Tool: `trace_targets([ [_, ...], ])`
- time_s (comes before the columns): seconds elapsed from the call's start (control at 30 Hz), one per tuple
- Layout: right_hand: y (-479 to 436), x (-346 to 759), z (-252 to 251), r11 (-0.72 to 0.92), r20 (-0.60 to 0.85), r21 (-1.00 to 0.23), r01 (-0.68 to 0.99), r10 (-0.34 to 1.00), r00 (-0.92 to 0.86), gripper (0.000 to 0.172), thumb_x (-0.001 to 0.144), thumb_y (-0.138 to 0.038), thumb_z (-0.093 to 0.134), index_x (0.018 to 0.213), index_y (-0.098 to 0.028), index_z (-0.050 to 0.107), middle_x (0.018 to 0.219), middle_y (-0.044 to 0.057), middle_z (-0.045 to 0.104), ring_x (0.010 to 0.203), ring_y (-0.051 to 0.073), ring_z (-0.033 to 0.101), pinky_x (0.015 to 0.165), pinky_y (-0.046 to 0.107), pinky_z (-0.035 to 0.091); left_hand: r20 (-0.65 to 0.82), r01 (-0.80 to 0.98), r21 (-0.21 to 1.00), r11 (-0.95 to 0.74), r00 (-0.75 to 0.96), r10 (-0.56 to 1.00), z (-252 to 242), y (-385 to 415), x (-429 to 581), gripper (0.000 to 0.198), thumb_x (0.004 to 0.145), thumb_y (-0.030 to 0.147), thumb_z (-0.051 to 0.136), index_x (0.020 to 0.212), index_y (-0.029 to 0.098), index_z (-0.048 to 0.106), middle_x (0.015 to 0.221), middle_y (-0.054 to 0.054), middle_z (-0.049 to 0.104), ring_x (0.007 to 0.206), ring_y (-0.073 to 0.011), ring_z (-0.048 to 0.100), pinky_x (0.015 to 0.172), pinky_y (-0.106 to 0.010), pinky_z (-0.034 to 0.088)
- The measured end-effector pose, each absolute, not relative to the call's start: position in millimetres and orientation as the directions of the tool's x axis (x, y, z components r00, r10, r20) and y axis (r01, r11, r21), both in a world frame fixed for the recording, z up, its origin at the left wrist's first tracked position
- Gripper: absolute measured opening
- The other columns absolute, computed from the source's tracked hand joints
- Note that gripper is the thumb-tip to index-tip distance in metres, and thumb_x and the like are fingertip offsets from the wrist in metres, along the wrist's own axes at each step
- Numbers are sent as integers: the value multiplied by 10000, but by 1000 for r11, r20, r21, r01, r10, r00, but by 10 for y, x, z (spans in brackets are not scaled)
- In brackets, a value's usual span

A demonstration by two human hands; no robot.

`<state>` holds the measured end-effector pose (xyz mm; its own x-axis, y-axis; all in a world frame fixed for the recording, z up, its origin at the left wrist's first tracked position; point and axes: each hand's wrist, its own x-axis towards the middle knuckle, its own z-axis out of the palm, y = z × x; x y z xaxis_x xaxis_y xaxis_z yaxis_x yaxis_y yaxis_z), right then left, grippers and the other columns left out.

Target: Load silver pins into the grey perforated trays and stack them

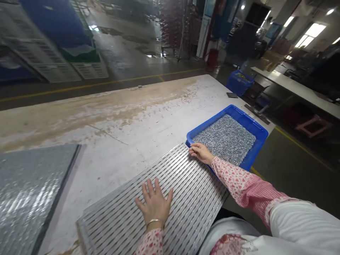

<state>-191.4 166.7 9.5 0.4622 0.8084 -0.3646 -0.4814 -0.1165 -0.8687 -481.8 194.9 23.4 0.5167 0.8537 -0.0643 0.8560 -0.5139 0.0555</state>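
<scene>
Left grip (155, 205), right grip (199, 152): one grooved panel (191, 198)

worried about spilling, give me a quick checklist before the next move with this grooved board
1. Left hand flat on grooved board: ok.
2. Right hand at the board's far corner, beside blue tray: ok.
3. Right fingers actually gripping the corner: cannot tell.
4. Small pieces lie below the tray's rim: ok.
5. Board fully supported by table: cannot tell.
</scene>
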Motion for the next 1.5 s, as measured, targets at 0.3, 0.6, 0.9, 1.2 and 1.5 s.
trace_targets([
  [0.3, 1342, -1703, 210, 58, -359, -780, -623, 774, 521, 301, 675, -235, 826, 888, -143, 633, 807, 66, 715, 680, 137, 690, 589, 209, 582, -59, 835, 35, -549, 550, 833, 271, 1914, -4749, 724, 945, 537, 304, 1461, 34, 374, 1554, -264, 266, 1446, -407, 180, 1072, -729, 194],
  [0.6, 1125, -1204, 131, -139, -293, -954, -266, 616, 731, 168, 795, -309, 606, 892, -181, 556, 762, 16, 650, 620, 115, 602, 591, 251, 518, -79, 838, 36, -544, 545, 834, 239, 1915, -4759, 741, 938, 554, 295, 1471, 44, 363, 1561, -255, 257, 1456, -405, 162, 1087, -717, 171],
  [0.9, 1640, -1206, 193, -268, 35, -868, 418, 808, 589, 106, 833, -157, 610, 929, -169, 654, 1017, 80, 630, 1017, 202, 547, 968, 347, 406, -100, 839, 53, -542, 544, 833, 238, 1934, -4742, 739, 937, 547, 302, 1473, 41, 351, 1566, -265, 233, 1456, -404, 144, 1089, -719, 150],
  [1.2, 2485, -1551, 262, 122, -231, -165, 979, 960, -158, 261, 984, -121, 400, 994, -102, 660, 1002, 142, 635, 938, 221, 579, 753, 306, 432, -55, 836, 74, -544, 548, 835, 170, 1950, -4744, 749, 930, 565, 334, 1466, 43, 366, 1563, -261, 245, 1455, -405, 154, 1106, -708, 114],
  [1.5, 2612, -1575, 323, 260, -298, -157, 953, 907, -296, 201, 877, -63, 483, 991, -60, 648, 1004, 176, 655, 897, 235, 602, 757, 321, 419, -67, 837, 143, -528, 541, 838, 131, 1953, -4776, 762, 916, 542, 415, 1485, 43, 328, 1556, -278, 246, 1452, -423, 162, 1102, -725, 82],
])
